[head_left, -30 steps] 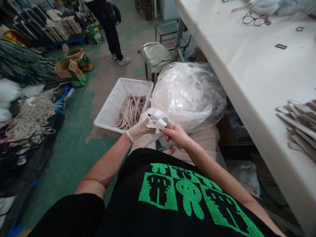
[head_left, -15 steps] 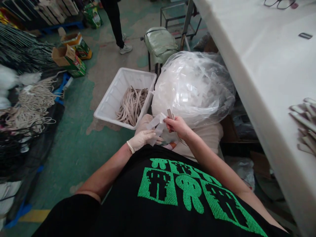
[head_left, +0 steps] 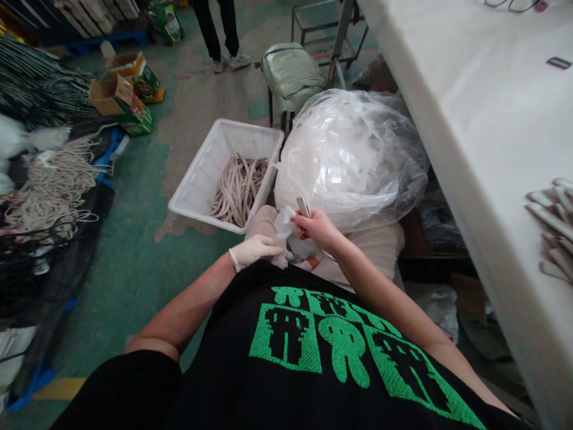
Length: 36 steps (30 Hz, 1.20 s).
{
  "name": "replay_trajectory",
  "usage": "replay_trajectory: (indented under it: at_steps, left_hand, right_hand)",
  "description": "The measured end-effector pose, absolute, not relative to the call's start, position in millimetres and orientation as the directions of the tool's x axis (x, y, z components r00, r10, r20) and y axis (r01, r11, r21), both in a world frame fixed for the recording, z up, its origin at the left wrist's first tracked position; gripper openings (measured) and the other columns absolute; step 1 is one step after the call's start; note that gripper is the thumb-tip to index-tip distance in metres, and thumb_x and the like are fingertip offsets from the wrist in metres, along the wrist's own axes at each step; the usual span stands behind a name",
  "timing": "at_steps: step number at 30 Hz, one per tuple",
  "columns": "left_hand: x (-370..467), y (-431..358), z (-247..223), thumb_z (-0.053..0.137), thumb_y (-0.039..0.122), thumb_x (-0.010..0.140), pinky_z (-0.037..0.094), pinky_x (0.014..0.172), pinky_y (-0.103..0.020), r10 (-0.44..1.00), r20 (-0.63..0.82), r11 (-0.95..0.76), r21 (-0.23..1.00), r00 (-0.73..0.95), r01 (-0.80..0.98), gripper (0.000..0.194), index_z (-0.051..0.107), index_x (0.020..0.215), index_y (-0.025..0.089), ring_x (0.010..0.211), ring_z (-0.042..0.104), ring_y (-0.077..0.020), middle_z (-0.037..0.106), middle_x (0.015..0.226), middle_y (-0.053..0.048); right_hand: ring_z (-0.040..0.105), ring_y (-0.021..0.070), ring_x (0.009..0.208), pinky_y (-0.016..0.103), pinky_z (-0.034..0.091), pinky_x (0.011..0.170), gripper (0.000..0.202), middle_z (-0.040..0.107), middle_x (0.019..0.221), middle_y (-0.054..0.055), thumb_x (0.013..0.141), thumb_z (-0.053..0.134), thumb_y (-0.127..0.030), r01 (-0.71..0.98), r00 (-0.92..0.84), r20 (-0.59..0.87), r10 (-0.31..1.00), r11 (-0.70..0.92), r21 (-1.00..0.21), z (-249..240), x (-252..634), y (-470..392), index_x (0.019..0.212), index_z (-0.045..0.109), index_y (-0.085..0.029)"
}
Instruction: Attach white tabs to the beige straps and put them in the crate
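Observation:
My left hand (head_left: 254, 251), in a pale glove, is closed on the lower part of a small clear plastic bag (head_left: 283, 227) above my lap. At the bag's upper edge, the bare fingers of my right hand (head_left: 317, 230) pinch its corner. A flat, light grey folded strap (head_left: 304, 207) also sticks up out of my right fist; its lower part is hidden in the palm. Just beyond my hands stands a white plastic tub (head_left: 190, 179) with beige flat cords (head_left: 239, 188) heaped inside. Beside it bulges a big clear sack (head_left: 349, 155) full of whitish plastic pieces.
A white-covered table (head_left: 474, 119) runs along my right, bearing a bundle of straps (head_left: 555, 221) and glasses (head_left: 514, 5). A green bundle (head_left: 293, 74) sits on a stool ahead. Cords (head_left: 49, 185) and cartons (head_left: 120, 107) lie left. Another person's legs (head_left: 219, 27) show at the back.
The plastic bag was stretched flat between my hands and now looks crumpled and bunched. My left hand has shifted slightly left. The person at the back has moved, with both legs now in view.

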<state>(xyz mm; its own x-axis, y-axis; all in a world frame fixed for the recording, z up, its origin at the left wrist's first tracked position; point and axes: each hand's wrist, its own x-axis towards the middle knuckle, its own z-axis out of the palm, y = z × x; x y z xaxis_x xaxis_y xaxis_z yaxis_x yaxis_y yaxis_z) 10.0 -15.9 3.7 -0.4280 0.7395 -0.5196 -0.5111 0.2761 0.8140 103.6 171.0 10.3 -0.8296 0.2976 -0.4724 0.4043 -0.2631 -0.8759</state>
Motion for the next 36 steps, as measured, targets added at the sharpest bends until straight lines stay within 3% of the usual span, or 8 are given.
replay_trajectory:
  at_steps: [3, 5, 9, 13, 17, 22, 28, 36]
  left_hand:
    - [-54.3, -44.7, 40.6, 0.069, 0.024, 0.090, 0.056, 0.071, -0.026, 0.520, -0.508, -0.038, 0.790, -0.687, -0.613, 0.016, 0.076, 0.081, 0.013, 0.074, 0.071, -0.0143, 0.075, 0.072, -0.005]
    - [-98.5, -68.9, 66.7, 0.037, 0.025, 0.107, 0.052, 0.085, -0.022, 0.342, -0.404, -0.332, 0.792, -0.848, -0.512, 0.043, 0.075, 0.085, 0.019, 0.086, 0.068, -0.0060, 0.077, 0.080, 0.006]
    - [-121.5, -89.1, 81.9, 0.031, 0.033, 0.108, 0.050, 0.088, -0.019, 0.202, -0.389, -0.537, 0.723, -0.899, -0.434, 0.051, 0.073, 0.082, 0.022, 0.083, 0.067, -0.0023, 0.076, 0.080, 0.011]
    - [-64.9, -58.9, 36.7, 0.048, 0.027, 0.103, 0.056, 0.081, -0.025, 0.335, -0.593, -0.497, 0.549, -0.732, -0.672, 0.036, 0.071, 0.076, 0.019, 0.072, 0.069, -0.0074, 0.074, 0.073, 0.002]
    - [-12.7, -28.0, -3.5, 0.062, 0.026, 0.096, 0.057, 0.077, -0.025, 0.443, -0.640, -0.423, 0.468, -0.627, -0.776, 0.024, 0.070, 0.075, 0.018, 0.065, 0.069, -0.0085, 0.073, 0.069, 0.003]
    - [7.6, -15.9, -6.6, 0.056, 0.018, 0.098, 0.057, 0.083, -0.028, 0.477, -0.691, -0.383, 0.394, -0.544, -0.836, 0.022, 0.070, 0.082, 0.016, 0.075, 0.073, -0.0119, 0.075, 0.078, -0.002]
    - [25.3, -4.5, -9.5, 0.071, 0.022, 0.088, 0.055, 0.089, -0.029, 0.480, -0.597, -0.299, 0.577, -0.643, -0.760, 0.006, 0.069, 0.088, 0.016, 0.090, 0.074, -0.0152, 0.077, 0.090, -0.004]
    - [47.1, 3.7, -19.1, 0.081, 0.040, 0.076, 0.055, 0.084, -0.031, 0.634, -0.436, -0.220, 0.690, -0.639, -0.689, 0.039, 0.075, 0.107, 0.018, 0.101, 0.071, -0.0217, 0.075, 0.113, -0.009]
  right_hand:
    - [0.042, 0.0059, 0.040, 0.017, 0.039, 0.040, 0.021, 0.052, 0.048, -0.007, 0.076, 0.072, -0.036, 0.445, -0.828, -0.521, 0.207, -0.321, -0.836, 7.6, 110.6, 170.0, 0.079, 0.064, -0.016]
    - [0.043, 0.0060, 0.040, 0.018, 0.040, 0.041, 0.026, 0.054, 0.049, -0.006, 0.075, 0.073, -0.039, 0.463, -0.843, -0.527, 0.111, -0.350, -0.814, 6.5, 115.7, 167.1, 0.083, 0.067, -0.015]
    - [0.045, 0.0066, 0.038, 0.018, 0.039, 0.039, 0.035, 0.055, 0.049, -0.006, 0.073, 0.075, -0.046, 0.480, -0.858, -0.514, -0.014, -0.383, -0.790, 4.7, 122.6, 153.5, 0.085, 0.067, -0.015]
    - [0.045, 0.0066, 0.039, 0.019, 0.040, 0.040, 0.040, 0.058, 0.051, -0.005, 0.075, 0.074, -0.052, 0.505, -0.856, -0.508, -0.096, -0.368, -0.781, 5.9, 129.1, 136.6, 0.087, 0.067, -0.015]
    - [0.046, 0.0065, 0.042, 0.018, 0.039, 0.040, 0.041, 0.059, 0.053, -0.004, 0.078, 0.071, -0.054, 0.516, -0.855, -0.496, -0.151, -0.331, -0.790, 10.7, 139.0, 125.6, 0.087, 0.068, -0.014]
    - [0.046, 0.0065, 0.042, 0.017, 0.040, 0.040, 0.039, 0.059, 0.054, -0.004, 0.080, 0.068, -0.053, 0.530, -0.847, -0.513, -0.141, -0.296, -0.794, 11.6, 142.6, 119.7, 0.085, 0.067, -0.014]
    - [0.048, 0.0081, 0.044, 0.018, 0.041, 0.039, 0.039, 0.055, 0.053, -0.006, 0.075, 0.073, -0.054, 0.391, -0.881, -0.445, 0.160, -0.285, -0.875, 7.1, 128.1, 120.5, 0.086, 0.062, -0.018]
    - [0.047, 0.0084, 0.043, 0.019, 0.040, 0.040, 0.031, 0.054, 0.050, -0.005, 0.075, 0.069, -0.048, 0.369, -0.877, -0.409, 0.253, -0.190, -0.910, 2.4, 116.6, 128.7, 0.071, 0.056, -0.020]
